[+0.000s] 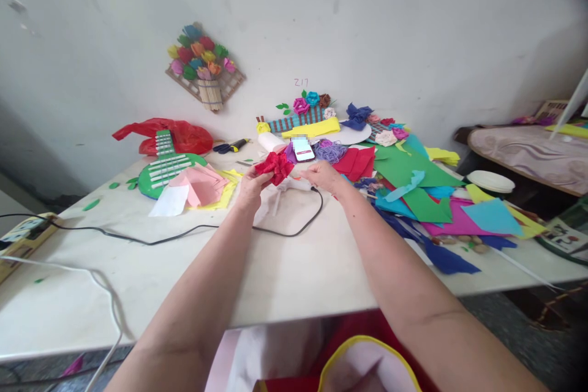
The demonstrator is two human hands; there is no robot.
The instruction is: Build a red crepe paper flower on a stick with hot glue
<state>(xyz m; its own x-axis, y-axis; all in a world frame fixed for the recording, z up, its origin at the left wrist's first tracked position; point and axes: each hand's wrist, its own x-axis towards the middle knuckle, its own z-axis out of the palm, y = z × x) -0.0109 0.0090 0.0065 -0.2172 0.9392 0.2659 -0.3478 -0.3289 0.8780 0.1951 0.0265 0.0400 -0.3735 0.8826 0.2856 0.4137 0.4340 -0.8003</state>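
Observation:
My left hand [252,188] is closed on a red crepe-paper flower [275,168], holding it up over the table. To its right, my right hand [321,176] has its fingers pinched together, apart from the flower. Whatever sits between those fingertips is too small to make out. Under and between the hands lies a white glue gun [296,184] with a black cord, partly hidden. Just behind, a lit phone [303,149] rests near purple yarn [331,152].
Colored paper sheets [413,165] are heaped at the right. A green guitar-shaped craft [169,173], pink paper [202,185] and pliers [237,146] lie left. The black cord [151,241] crosses the table toward a power strip [25,236]. Paper flowers [312,101] stand by the wall.

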